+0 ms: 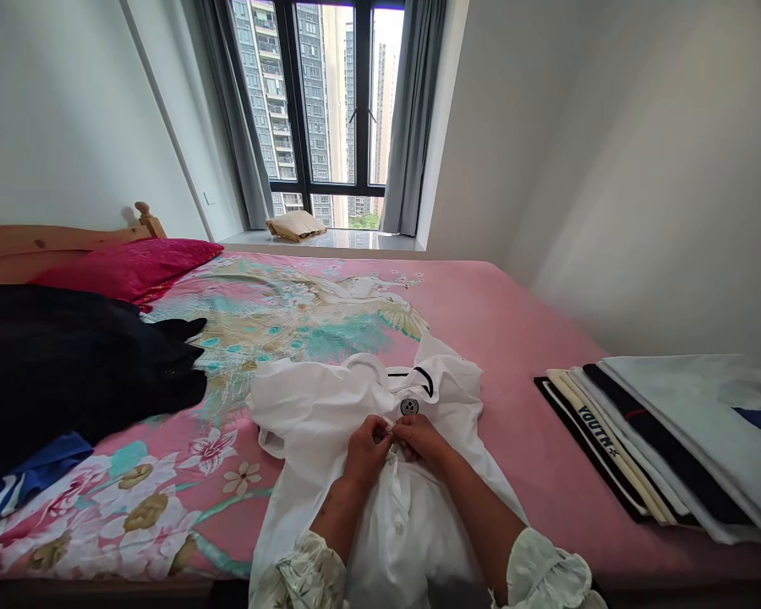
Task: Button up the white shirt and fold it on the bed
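Observation:
A white polo shirt [330, 414] with a black-trimmed collar and a round chest badge lies spread on the pink floral bedspread [520, 330]. My left hand [366, 452] and my right hand [422, 440] meet over the shirt's button placket, just below the collar. Both pinch the white fabric at the buttons, fingertips almost touching each other. Pale patterned cuffs cover my wrists at the bottom edge.
A stack of folded shirts [672, 440] lies on the bed at the right. A heap of black clothing [69, 364] over a blue garment [31, 474] fills the left side. A red pillow [127, 266] rests by the wooden headboard. A tan bag [296, 225] sits on the windowsill.

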